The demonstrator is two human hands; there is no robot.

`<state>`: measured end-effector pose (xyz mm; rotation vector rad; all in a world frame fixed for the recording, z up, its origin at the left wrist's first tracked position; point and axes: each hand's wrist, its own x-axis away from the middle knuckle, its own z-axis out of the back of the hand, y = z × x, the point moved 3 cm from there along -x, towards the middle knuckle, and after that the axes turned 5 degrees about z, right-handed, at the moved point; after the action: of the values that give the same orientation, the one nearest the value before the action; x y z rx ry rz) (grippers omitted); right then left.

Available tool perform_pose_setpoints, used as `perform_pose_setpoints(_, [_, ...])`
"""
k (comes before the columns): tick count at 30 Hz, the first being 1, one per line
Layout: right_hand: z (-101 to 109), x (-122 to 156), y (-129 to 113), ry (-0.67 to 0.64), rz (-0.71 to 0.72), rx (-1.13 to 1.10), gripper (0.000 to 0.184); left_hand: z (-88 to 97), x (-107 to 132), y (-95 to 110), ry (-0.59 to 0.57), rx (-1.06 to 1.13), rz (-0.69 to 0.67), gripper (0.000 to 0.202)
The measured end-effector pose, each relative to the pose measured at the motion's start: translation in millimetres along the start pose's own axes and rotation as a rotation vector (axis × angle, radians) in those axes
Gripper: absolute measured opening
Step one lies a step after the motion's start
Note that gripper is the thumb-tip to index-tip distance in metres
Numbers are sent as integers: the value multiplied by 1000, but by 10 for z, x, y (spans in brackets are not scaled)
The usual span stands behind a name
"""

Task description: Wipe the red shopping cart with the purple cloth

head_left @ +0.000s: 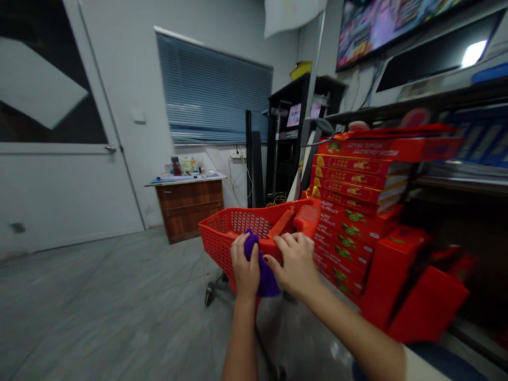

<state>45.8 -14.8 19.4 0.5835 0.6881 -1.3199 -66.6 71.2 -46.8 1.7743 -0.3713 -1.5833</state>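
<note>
A red plastic shopping cart (226, 238) with a mesh basket stands in front of me on small castor wheels. My left hand (245, 264) grips a purple cloth (266, 278) at the cart's near rim, and the cloth hangs down between my hands. My right hand (296, 262) lies just beside it, its fingers curled over the red rim. The cart's lower frame is partly hidden behind my forearms.
A tall stack of red printed boxes (349, 211) rises right next to the cart, with more red boxes (400, 280) low on the right. Behind stand a wooden cabinet (188, 209), a black shelf unit (288, 137) and a white door (67, 185). The floor is grey.
</note>
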Motion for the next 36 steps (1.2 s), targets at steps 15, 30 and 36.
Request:
perform_pose_setpoints(15, [165, 184, 133, 75, 63, -151, 48, -31, -399, 437, -628, -149, -64, 30])
perform_pose_setpoints(30, [608, 533, 399, 197, 183, -485, 36, 315, -14, 657, -468, -298, 6, 28])
perform_pose_setpoints(36, [391, 329, 1056, 225, 106, -470, 40, 227, 87, 1056, -513, -352, -1, 23])
